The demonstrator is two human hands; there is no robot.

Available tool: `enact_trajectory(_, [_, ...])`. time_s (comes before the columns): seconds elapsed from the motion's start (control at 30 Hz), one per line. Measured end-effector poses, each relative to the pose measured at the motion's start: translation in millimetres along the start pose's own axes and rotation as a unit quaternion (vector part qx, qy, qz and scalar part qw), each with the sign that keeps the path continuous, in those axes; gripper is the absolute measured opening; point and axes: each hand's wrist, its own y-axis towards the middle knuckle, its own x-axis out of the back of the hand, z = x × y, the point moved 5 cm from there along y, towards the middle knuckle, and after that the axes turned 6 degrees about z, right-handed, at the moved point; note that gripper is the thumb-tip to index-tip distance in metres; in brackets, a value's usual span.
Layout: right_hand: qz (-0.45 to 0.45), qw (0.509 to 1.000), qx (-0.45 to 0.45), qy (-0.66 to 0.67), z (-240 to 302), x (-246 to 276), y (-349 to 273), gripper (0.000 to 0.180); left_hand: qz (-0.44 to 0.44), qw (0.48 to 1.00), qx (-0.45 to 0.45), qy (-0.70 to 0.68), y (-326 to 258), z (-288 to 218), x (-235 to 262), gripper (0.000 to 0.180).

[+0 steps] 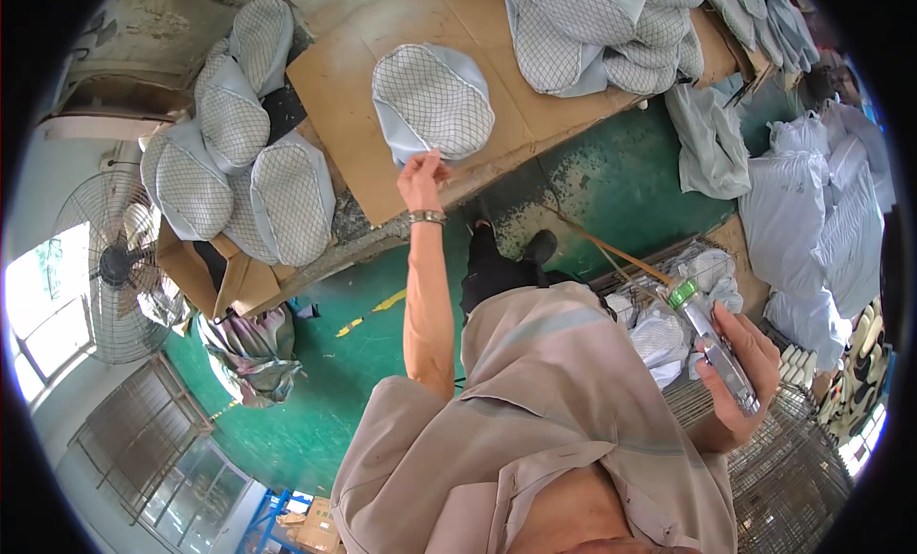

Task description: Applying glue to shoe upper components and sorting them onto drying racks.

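Note:
My left hand reaches over the near edge of the workbench, its fingers pinched at the near rim of a grey oval fabric pad with a dark diamond grid on its face. The pad lies on a flat sheet of brown cardboard. Off to the right, beside my body, my right hand is wrapped round a silver hand tool with a green ringed end. An orange-brown hose or cord passes close to the green end; whether it joins the tool I cannot tell.
More grid-faced pads are piled at the bench's left and far right. A caged fan stands at the left. Pale plastic sacks are stacked on the right, near a wire cage. A bundled sack lies on the green floor.

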Motion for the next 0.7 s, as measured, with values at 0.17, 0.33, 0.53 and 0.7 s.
enact_trajectory(0.17, [-0.019, 0.999, 0.025, 0.021, 2, -8, 3, 0.059, 0.057, 0.994, -0.044, -0.081, 8, -102, -24, 0.012])
enact_trajectory(0.33, [0.011, 0.996, 0.093, -0.009, 13, -21, 19, 0.057, -0.023, 0.981, 0.059, 0.181, 61, -94, 4, 0.021])
enact_trajectory(0.53, [0.023, 0.997, 0.047, 0.057, 16, -35, 30, 0.056, 0.061, 0.990, -0.127, -0.007, 99, -248, -53, 0.018])
enact_trajectory(0.7, [0.020, 0.998, 0.042, 0.039, 19, -52, 50, 0.056, 0.142, 0.979, -0.132, -0.070, 121, -305, -43, 0.017])
